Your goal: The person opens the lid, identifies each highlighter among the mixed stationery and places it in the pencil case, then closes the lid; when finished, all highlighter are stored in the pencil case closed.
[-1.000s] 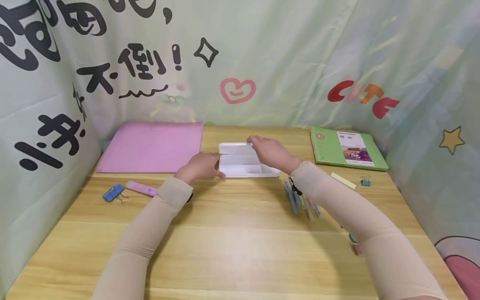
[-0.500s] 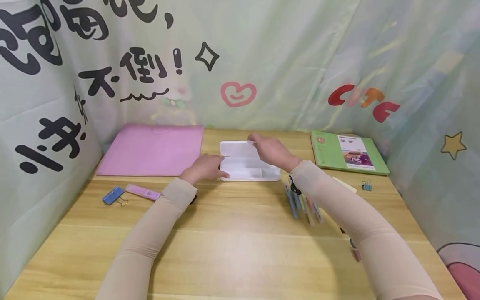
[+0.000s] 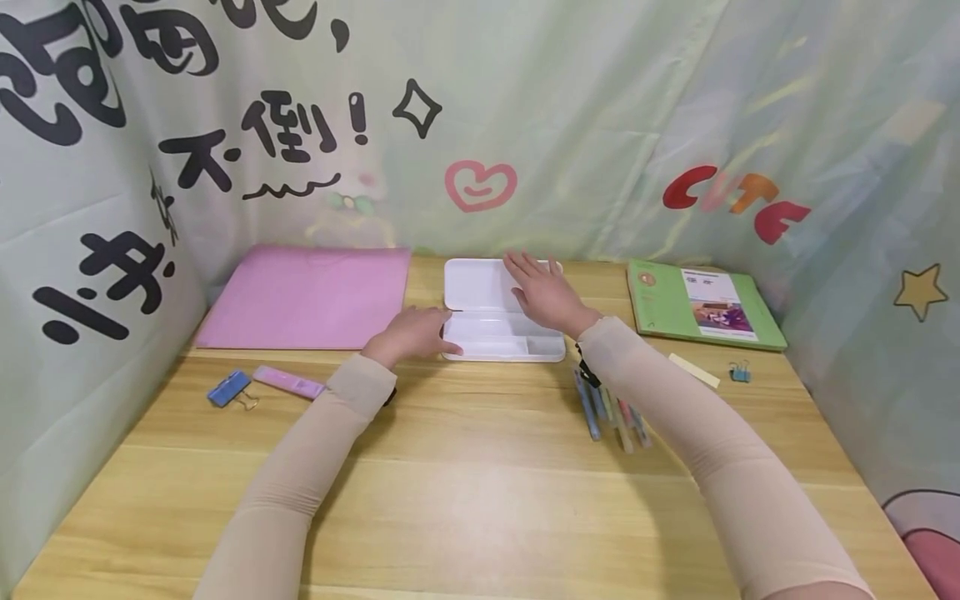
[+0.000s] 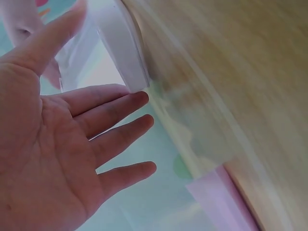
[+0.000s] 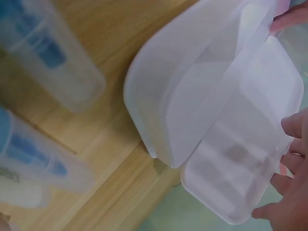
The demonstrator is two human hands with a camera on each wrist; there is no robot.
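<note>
A white pencil case (image 3: 487, 346) lies on the table with its lid (image 3: 474, 285) folded back flat behind it; its tray shows several compartments. My left hand (image 3: 415, 335) rests at the case's left end, thumb by the front corner. In the left wrist view the left hand (image 4: 62, 130) has straight, spread fingers, with fingertips right at the case's end (image 4: 126, 53). My right hand (image 3: 551, 293) lies over the right part of the lid, fingers extended. In the right wrist view, fingertips of the right hand (image 5: 293, 178) are along the lid's edge (image 5: 231, 168).
Several pens (image 3: 609, 412) lie beneath my right forearm. A green book (image 3: 705, 304) and a small teal binder clip (image 3: 740, 372) sit at the right, near a pale yellow strip (image 3: 693, 371). Leftward are a pink folder (image 3: 307, 296), a blue binder clip (image 3: 228, 388) and a pink stick-shaped item (image 3: 288, 382).
The lid has swung back from partly raised to lying flat. My right hand has gone from gripping the lid's edge to lying on it with fingers extended. The left hand stays at the case's end.
</note>
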